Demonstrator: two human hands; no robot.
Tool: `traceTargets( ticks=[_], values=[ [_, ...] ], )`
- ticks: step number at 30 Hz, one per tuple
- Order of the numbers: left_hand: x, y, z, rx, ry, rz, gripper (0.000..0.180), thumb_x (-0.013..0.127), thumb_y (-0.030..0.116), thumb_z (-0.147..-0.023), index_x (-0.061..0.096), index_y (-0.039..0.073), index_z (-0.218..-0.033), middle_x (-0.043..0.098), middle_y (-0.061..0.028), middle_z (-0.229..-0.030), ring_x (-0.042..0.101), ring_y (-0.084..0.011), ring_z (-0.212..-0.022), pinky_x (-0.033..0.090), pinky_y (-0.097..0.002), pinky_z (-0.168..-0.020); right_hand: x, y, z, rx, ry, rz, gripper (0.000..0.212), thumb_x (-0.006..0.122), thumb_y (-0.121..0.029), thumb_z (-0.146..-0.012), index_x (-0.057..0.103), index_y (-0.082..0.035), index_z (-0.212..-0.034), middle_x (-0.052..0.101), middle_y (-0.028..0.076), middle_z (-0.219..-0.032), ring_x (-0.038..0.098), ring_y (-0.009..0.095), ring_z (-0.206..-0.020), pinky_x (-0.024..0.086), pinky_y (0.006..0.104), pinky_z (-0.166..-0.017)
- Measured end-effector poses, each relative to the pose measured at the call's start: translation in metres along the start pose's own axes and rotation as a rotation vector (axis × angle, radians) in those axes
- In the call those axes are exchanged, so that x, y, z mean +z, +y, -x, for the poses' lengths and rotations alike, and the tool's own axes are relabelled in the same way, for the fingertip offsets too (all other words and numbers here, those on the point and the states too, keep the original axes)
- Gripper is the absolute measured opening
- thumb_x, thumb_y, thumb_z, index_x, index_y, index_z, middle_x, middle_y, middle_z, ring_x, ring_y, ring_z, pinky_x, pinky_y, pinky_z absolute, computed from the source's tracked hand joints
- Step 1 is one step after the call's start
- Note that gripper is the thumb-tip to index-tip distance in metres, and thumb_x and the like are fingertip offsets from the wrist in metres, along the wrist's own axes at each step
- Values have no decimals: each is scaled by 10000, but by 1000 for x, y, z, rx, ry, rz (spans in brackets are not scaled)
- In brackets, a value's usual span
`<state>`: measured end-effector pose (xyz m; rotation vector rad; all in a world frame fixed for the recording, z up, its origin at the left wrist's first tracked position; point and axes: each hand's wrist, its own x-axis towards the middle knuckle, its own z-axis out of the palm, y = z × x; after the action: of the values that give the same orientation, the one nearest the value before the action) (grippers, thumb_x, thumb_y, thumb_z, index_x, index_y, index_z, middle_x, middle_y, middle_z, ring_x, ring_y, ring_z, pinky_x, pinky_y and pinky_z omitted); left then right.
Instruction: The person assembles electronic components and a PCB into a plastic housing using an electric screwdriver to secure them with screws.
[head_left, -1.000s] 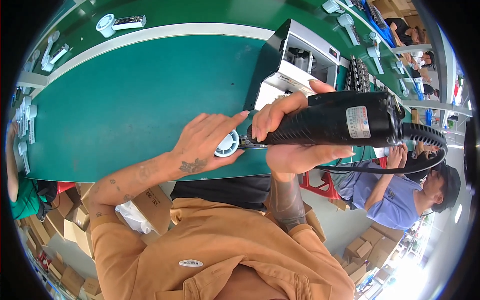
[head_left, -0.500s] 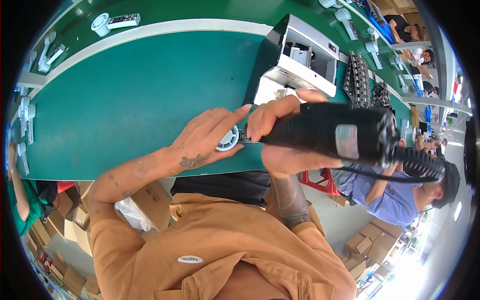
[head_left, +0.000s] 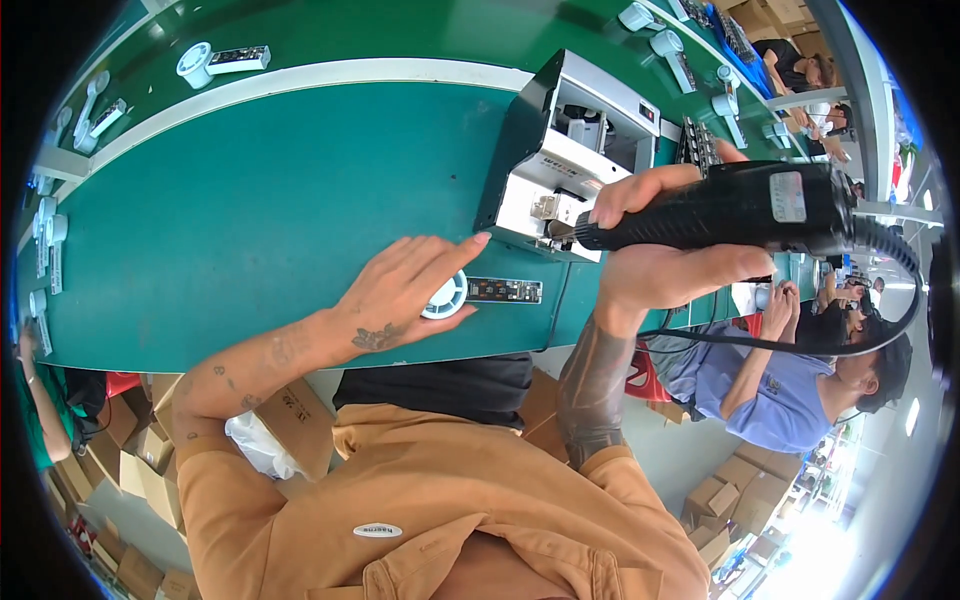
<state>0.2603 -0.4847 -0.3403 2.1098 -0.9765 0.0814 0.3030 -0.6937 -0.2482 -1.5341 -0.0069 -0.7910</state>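
My left hand [head_left: 408,285] holds a half-open handheld fan by its pale blue round head [head_left: 446,297], with thumb and fingers on either side. The fan's narrow body, lying to the right on the bench, bares a dark circuit board [head_left: 506,291]. In my right hand [head_left: 650,270] is a black electric screwdriver [head_left: 690,212], held nearly level, with a cable running from its right end. Its tip points left, in front of a silver and black screw feeder [head_left: 565,175]; whether the tip touches the feeder I cannot tell.
The green bench [head_left: 250,220] has a pale rail along its far side. Beyond it stands another fan part [head_left: 222,62], with more at left and far right. A dark rack of parts [head_left: 698,142] sits behind the screwdriver. At right, a person in a lilac shirt [head_left: 770,400] works; cardboard boxes [head_left: 745,490] stand behind.
My right hand has drawn the screwdriver away from the fan, up and to the right, to the screw feeder. The circuit board is now uncovered. My left hand stays on the fan.
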Motion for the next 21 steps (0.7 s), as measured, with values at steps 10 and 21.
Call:
traceTargets(
  ticks=[10,21],
  values=[
    [-10,-14,6,1,-61,-40,848,852,168,-691,452,10,-1421,586,-127,-1018,589,-297,-876,494,-388,-769,5,1,58,215,-163,-796,1052,344,-888,-795,251,-83,-1466,547,154,-709,531,269,-497,459,422,-438],
    [-7,-15,8,-4,-56,-56,865,844,171,-688,437,36,-1439,584,-119,-1016,595,-295,-890,497,-388,-778,18,12,74,320,-197,-813,1092,341,-921,-753,300,-74,-1441,560,176,-677,516,263,-502,446,386,-477]
  ],
)
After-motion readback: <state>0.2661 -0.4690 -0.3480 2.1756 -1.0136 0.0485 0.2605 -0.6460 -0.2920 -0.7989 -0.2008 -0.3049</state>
